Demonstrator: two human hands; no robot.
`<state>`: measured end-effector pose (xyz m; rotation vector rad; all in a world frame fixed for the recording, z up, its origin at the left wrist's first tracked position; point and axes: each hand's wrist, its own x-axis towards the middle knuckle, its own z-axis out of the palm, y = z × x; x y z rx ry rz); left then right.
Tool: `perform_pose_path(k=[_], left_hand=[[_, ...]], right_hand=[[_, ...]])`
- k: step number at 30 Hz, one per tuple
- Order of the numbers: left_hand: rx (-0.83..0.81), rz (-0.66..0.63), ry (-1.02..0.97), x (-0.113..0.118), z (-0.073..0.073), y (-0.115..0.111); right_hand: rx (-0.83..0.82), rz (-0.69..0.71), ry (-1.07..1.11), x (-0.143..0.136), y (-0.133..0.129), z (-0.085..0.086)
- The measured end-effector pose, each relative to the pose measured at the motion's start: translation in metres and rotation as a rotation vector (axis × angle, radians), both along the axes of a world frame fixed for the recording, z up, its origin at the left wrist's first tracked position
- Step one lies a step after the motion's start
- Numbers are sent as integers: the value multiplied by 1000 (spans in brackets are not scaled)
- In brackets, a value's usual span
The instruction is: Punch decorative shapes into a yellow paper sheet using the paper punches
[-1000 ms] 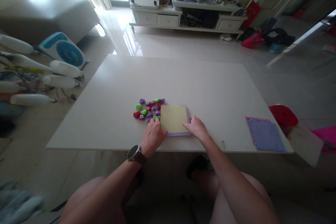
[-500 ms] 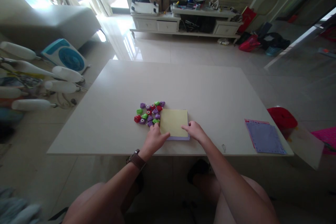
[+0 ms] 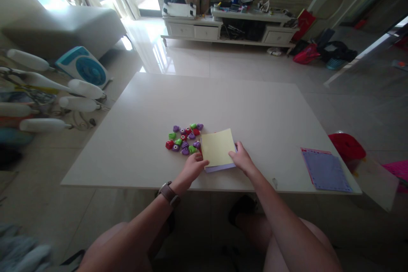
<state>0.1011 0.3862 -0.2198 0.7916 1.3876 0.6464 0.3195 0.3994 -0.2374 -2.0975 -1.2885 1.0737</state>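
Note:
A stack of square paper sheets (image 3: 218, 146), pale yellow on top with purple showing beneath, is between my hands over the white table. My left hand (image 3: 193, 170) is closed on its lower left corner, thumb on top and fingers at the side. My right hand (image 3: 241, 158) grips the right edge, thumb on the yellow sheet and fingers curled behind. The stack is slightly turned, and its sheets are not quite lined up. Left of it, touching or very near, lies a cluster of small red, green and purple plastic pieces (image 3: 185, 138), some with white eye-like spots.
Purple sheets with a pink edge (image 3: 325, 170) lie at the right end of the white table (image 3: 134, 106). A small clear scrap (image 3: 274, 182) rests near the front edge. On the floor stand a red bin (image 3: 347, 148) at right and a blue-white fan (image 3: 84, 67) at left.
The paper stack has turned a little counterclockwise and shifted right, with both hands moving along. My left hand's fingers have closed in at the stack's corner.

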Motion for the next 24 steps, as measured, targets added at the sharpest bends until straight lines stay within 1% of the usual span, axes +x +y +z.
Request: perform_pose_path(k=[2, 5, 10, 13, 16, 18, 20, 22, 24], left_hand=[[-32, -9, -15, 0, 0, -1], [-33, -34, -17, -1, -2, 0], [-3, -36, 31, 0, -10, 3], [19, -47, 3, 1, -12, 5], [49, -49, -132, 1, -8, 7], [119, -74, -286, 2, -3, 10], [230, -92, -395, 4, 0, 14], [367, -56, -393, 6, -1, 19], [509, 6, -292, 7, -5, 23]], right_hand=[[40, -2, 12, 3, 0, -2], [99, -14, 38, 7, 0, -1], [260, -32, 218, 20, 3, 12], [343, -120, 340, 30, 5, 21], [367, -191, 505, 34, 4, 26], [382, -174, 586, 30, 2, 28], [406, -140, 630, 23, 0, 28], [434, -112, 635, 17, -1, 27], [460, -72, 605, 14, 0, 24]])
